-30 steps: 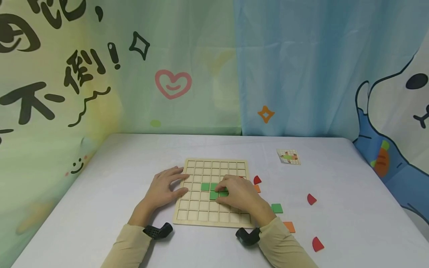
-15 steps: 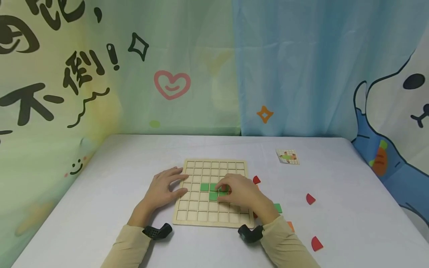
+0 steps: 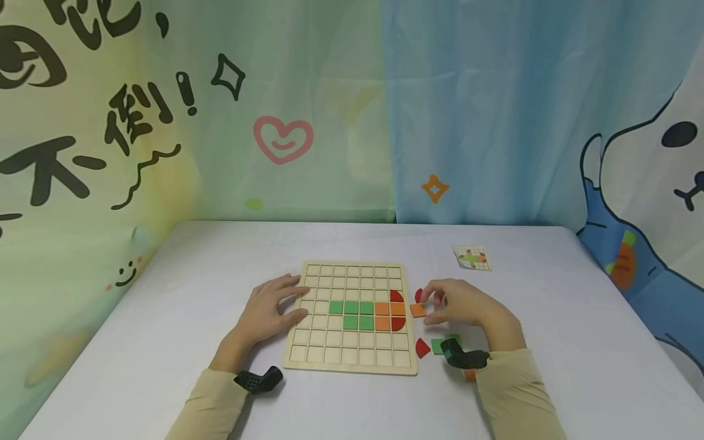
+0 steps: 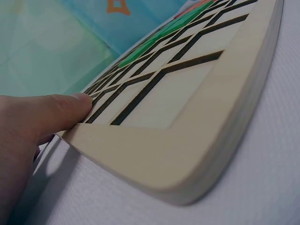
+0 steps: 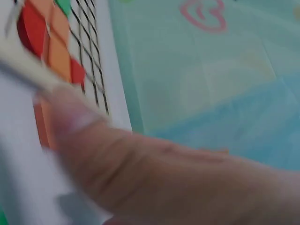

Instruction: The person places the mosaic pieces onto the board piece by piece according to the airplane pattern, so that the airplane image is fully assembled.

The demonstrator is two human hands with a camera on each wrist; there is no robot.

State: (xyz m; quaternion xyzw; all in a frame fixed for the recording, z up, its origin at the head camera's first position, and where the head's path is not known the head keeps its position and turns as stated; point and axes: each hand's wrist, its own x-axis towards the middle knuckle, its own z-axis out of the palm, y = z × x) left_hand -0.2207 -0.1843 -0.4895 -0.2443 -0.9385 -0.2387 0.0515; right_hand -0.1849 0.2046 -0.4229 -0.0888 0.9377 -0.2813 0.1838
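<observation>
A wooden grid board (image 3: 324, 354) lies on the table. Green square tiles (image 3: 351, 322), orange square tiles (image 3: 382, 324) and two red quarter-round tiles (image 3: 398, 324) fill some of its cells. Along the board's left edge rests my left hand (image 3: 273, 308), its thumb and fingers extended; in the left wrist view, the thumb (image 4: 61, 110) touches the frame near a corner. My right hand (image 3: 464, 304) is just right of the board with fingers bent and spread. Its thumb and fingertips are close to a loose orange square tile (image 3: 418, 310), with no tile visible between them. The right wrist view is blurred.
Loose green tiles (image 3: 437, 346), a red quarter-round tile (image 3: 422, 348) and a partly hidden orange tile (image 3: 470, 375) lie by the right wrist. Another red piece (image 3: 419, 296) is beside the right fingers. A printed pattern card (image 3: 472, 258) lies at the back right.
My right hand has left the middle of the board and moved right to the loose pieces, uncovering the orange and red tiles in the grid. My left hand stays in place.
</observation>
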